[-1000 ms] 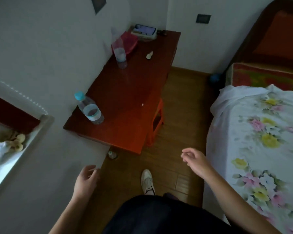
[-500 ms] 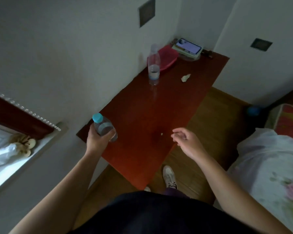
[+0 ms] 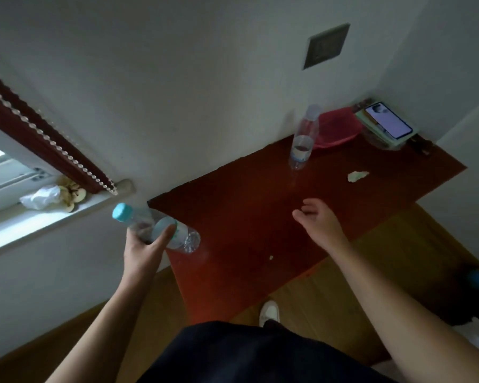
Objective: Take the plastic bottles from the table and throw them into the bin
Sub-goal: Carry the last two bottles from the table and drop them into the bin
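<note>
My left hand (image 3: 145, 248) grips a clear plastic bottle with a blue cap (image 3: 177, 234), tilted with the cap up-left, lifted over the near left corner of the red-brown table (image 3: 246, 217). A second clear bottle (image 3: 303, 138) stands upright at the table's far side by the wall, a little water in it. My right hand (image 3: 320, 221) hovers open over the middle of the table, holding nothing. No bin is in view.
A red bowl (image 3: 340, 128), a phone on a stack of books (image 3: 386, 123) and a crumpled scrap (image 3: 357, 176) lie at the table's far end. A window sill (image 3: 47, 214) is at the left. Wooden floor and my shoe (image 3: 270, 312) lie below.
My left hand reached the blue-capped bottle, gripped it, then lifted and tilted it off the table corner. My right hand moved forward over the table.
</note>
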`<state>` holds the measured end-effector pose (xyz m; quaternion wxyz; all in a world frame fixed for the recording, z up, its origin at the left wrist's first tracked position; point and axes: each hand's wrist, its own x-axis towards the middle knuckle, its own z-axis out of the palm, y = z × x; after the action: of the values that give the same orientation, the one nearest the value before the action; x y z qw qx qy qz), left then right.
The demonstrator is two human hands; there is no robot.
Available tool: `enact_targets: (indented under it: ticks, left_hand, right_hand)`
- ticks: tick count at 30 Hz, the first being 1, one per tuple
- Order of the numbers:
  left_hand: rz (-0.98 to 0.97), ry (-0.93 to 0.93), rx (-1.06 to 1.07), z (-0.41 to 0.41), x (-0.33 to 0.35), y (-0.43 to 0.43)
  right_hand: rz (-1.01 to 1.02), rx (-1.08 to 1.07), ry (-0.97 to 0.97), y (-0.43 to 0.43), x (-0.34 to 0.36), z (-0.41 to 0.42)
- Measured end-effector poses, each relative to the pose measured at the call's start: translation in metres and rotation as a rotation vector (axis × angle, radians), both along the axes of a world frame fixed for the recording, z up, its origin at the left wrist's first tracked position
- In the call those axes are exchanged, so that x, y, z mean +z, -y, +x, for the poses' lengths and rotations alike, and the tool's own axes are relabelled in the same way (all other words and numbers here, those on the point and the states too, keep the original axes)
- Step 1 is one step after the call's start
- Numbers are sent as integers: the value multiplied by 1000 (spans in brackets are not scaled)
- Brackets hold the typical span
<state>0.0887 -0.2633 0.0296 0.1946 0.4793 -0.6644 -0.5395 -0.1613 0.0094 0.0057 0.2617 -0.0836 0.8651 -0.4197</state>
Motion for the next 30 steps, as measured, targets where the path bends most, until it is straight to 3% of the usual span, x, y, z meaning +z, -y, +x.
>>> enact_targets:
  ticks: [9,16,22,30]
  left_hand:
    - [-95,112,31,2,14,-38]
    - [-136,198,3,5,7,-47]
    - [-114,212,34,29,3,-44]
    - [-106,211,260,108,13,-45]
  right_hand:
    - [-149,-206,-93,72,-16,-138]
    - [-120,-206,-207,93,-17,-172]
    - [-146,153,-250,99,14,-95]
    - [-192,582,-225,109,22,72]
